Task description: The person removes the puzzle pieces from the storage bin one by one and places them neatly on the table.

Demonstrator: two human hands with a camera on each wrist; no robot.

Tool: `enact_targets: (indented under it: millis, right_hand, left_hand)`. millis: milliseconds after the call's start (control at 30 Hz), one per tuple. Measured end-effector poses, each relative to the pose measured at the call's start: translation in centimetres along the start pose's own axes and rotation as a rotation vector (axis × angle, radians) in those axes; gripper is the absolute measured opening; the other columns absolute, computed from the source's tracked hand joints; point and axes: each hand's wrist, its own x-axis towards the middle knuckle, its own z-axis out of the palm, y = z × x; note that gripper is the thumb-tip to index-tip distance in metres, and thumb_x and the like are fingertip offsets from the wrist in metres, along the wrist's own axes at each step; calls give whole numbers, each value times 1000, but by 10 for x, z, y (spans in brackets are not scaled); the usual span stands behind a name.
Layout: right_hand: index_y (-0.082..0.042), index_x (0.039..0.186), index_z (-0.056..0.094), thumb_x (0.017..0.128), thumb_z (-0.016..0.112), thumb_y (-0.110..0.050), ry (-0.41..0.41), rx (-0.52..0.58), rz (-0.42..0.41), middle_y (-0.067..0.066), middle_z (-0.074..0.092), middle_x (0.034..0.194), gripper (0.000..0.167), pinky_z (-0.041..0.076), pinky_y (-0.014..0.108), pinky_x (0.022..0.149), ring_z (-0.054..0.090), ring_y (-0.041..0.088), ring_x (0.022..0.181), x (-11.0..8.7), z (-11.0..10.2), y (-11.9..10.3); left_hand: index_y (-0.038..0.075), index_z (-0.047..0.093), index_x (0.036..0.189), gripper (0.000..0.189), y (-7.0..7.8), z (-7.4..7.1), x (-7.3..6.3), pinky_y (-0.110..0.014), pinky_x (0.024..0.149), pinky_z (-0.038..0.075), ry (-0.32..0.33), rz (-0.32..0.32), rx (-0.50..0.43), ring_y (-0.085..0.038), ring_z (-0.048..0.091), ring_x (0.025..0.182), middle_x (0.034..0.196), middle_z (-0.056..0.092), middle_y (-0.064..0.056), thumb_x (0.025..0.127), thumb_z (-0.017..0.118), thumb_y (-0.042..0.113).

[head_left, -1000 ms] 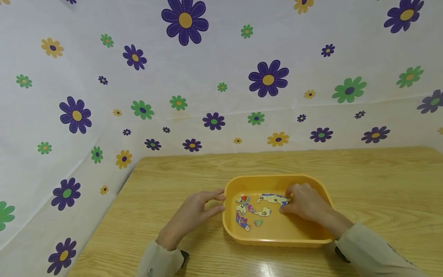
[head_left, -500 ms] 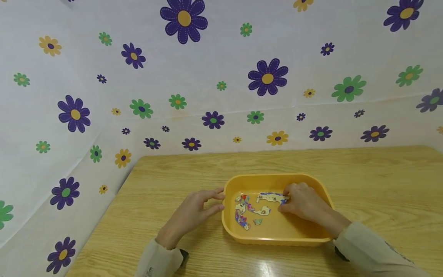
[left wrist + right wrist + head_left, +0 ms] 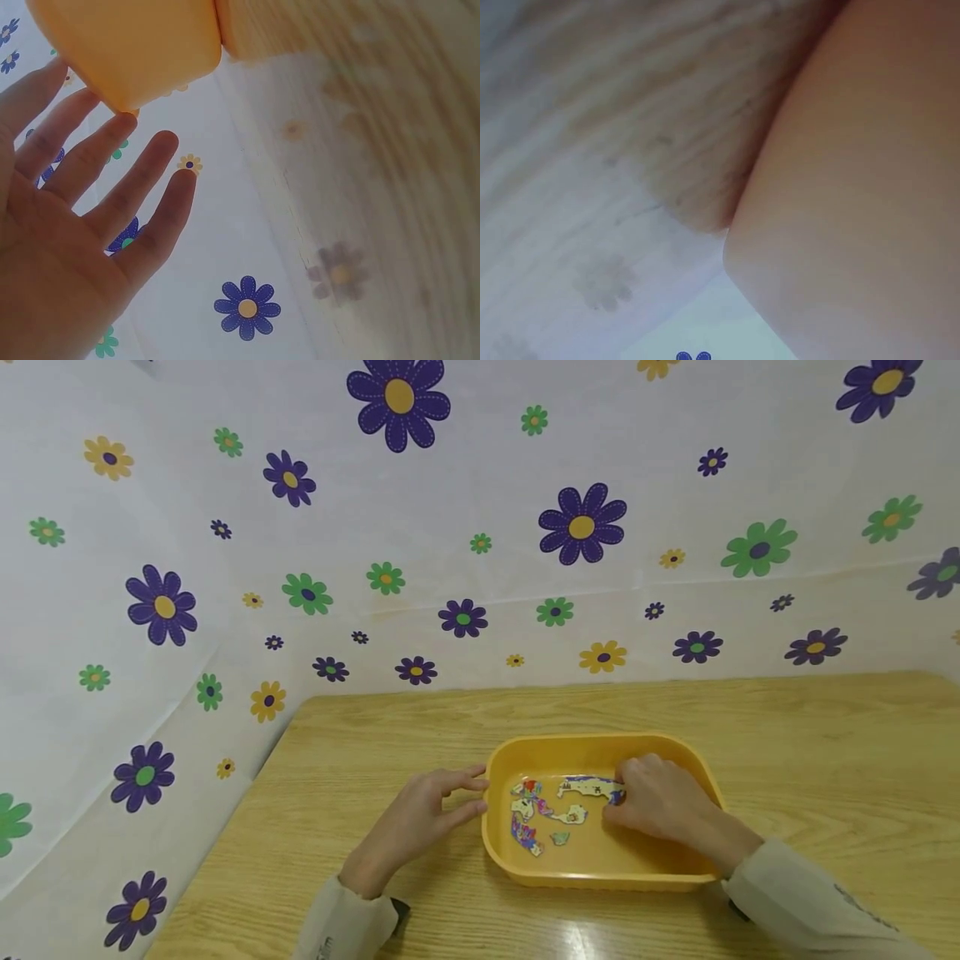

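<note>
A yellow tray (image 3: pixel 600 884) holds several flat, irregular puzzle pieces printed with map-like pictures. Inside it, my right hand (image 3: pixel 663 802) has its fingers curled down at the right end of a long cream and blue puzzle piece (image 3: pixel 588 786); the fingertips are mostly hidden behind the hand. At the tray's left side, my left hand (image 3: pixel 416 817) touches the rim with extended fingers. In the left wrist view, that hand's spread fingers (image 3: pixel 105 157) reach up to the tray's wall (image 3: pixel 142 45). The right wrist view has only the tray's outer wall (image 3: pixel 855 187), no hand.
Left in the tray lie a purple and red piece (image 3: pixel 525 837), a cream curved piece (image 3: pixel 574 815) and a small green piece (image 3: pixel 559 838). The tray stands on a wooden table (image 3: pixel 390 735), with a flower-printed white cloth (image 3: pixel 510 485) behind and at the left.
Over the last second the right hand has shifted very slightly at the long piece, and its fingers look more tucked in. The left hand and tray stay put; the view drifts slightly.
</note>
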Motion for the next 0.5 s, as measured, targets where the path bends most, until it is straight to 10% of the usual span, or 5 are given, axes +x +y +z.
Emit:
enact_targets:
  millis: [500]
  right_hand:
    - [-11, 72, 56, 73, 77, -22, 81, -31, -35, -4, 43, 62, 24, 29, 26, 50, 38, 12, 56, -2, -7, 2]
  left_hand:
    - [6, 72, 123, 37, 3, 0, -1, -48, 108, 42, -8, 17, 40, -28, 55, 131, 147, 55, -6, 91, 77, 22]
